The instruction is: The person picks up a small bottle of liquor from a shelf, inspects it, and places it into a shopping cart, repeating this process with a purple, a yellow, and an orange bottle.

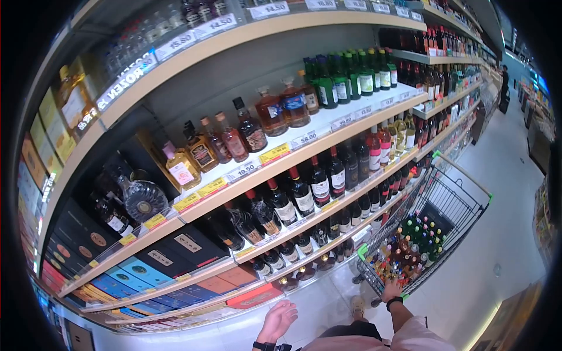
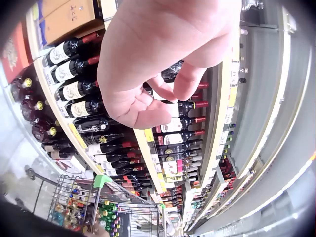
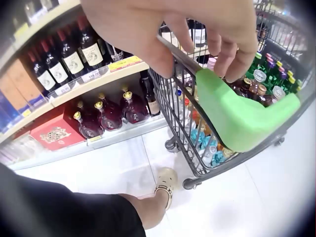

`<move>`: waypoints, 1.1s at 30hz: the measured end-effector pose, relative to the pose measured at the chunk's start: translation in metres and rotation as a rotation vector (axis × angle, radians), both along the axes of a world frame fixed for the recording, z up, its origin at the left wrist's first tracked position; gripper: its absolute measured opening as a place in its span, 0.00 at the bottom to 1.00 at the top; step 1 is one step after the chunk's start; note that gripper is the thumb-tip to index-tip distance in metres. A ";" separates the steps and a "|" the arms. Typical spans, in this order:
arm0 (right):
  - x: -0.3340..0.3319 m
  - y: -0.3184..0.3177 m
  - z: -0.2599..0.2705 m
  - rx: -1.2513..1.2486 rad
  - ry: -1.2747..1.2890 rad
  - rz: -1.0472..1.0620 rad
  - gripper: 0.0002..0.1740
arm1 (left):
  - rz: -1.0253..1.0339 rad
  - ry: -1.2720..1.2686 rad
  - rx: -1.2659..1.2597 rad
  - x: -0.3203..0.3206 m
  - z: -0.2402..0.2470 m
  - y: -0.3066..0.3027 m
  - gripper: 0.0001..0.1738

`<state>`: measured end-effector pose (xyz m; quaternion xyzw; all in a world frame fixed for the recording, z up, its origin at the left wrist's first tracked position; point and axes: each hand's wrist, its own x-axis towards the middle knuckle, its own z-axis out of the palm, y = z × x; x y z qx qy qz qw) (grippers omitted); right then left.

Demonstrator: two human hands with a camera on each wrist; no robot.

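Note:
A black wire shopping cart (image 1: 436, 217) stands beside the shelf, with green plastic corners (image 3: 237, 116). Many small bottles (image 1: 411, 248) fill it, green-glass ones at the far side and brown and clear ones nearer. My right hand (image 1: 392, 290) holds the cart's near rim beside a green corner, thumb on one side and fingers over the other. My left hand (image 2: 163, 59) hangs in the air before the lower shelves, loosely curled and holding nothing. In the left wrist view it overlaps the red-necked wine bottles (image 2: 177, 123).
Long shelves of bottles with price tags curve along the left. Liquor bottles (image 1: 274, 114) and green bottles (image 1: 351, 76) stand on the middle shelf, boxes (image 1: 181, 251) lower down. My foot in a beige clog (image 3: 167, 180) is near a cart wheel. A person (image 1: 504, 88) stands far down the aisle.

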<state>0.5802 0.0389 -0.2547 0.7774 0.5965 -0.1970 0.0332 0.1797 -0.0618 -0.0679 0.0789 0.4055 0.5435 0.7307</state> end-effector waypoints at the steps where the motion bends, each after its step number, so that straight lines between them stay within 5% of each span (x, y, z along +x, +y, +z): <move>1: 0.007 0.000 -0.023 -0.037 0.052 -0.043 0.27 | 0.008 -0.007 -0.012 -0.002 0.000 -0.008 0.06; 10: 0.022 0.003 -0.048 -0.103 0.020 -0.038 0.17 | 0.066 0.033 0.051 0.005 0.001 -0.038 0.07; 17: 0.042 0.017 -0.031 -0.244 0.057 0.158 0.27 | 0.062 0.029 0.125 0.050 0.007 -0.036 0.07; 18: 0.048 0.025 -0.051 -0.256 0.052 0.156 0.29 | 0.071 0.020 0.122 0.062 0.009 -0.033 0.07; 19: 0.062 0.039 -0.135 -0.200 0.021 0.284 0.28 | 0.081 0.018 0.111 0.073 0.013 -0.034 0.07; 20: 0.057 0.026 -0.064 -0.235 0.090 0.234 0.26 | 0.089 0.022 0.098 0.085 0.016 -0.033 0.07; 21: 0.053 0.028 -0.050 -0.255 0.117 0.215 0.24 | 0.078 0.025 0.101 0.098 0.018 -0.032 0.07; 26: 0.068 0.044 -0.087 -0.300 0.177 0.351 0.21 | 0.067 0.051 0.099 0.155 0.025 -0.035 0.07; 29: 0.066 0.036 -0.048 -0.339 0.132 0.620 0.22 | 0.101 0.057 0.102 0.182 0.029 -0.046 0.07; 33: 0.064 0.033 -0.062 -0.349 0.192 0.536 0.24 | 0.177 0.104 0.093 0.199 0.031 -0.070 0.07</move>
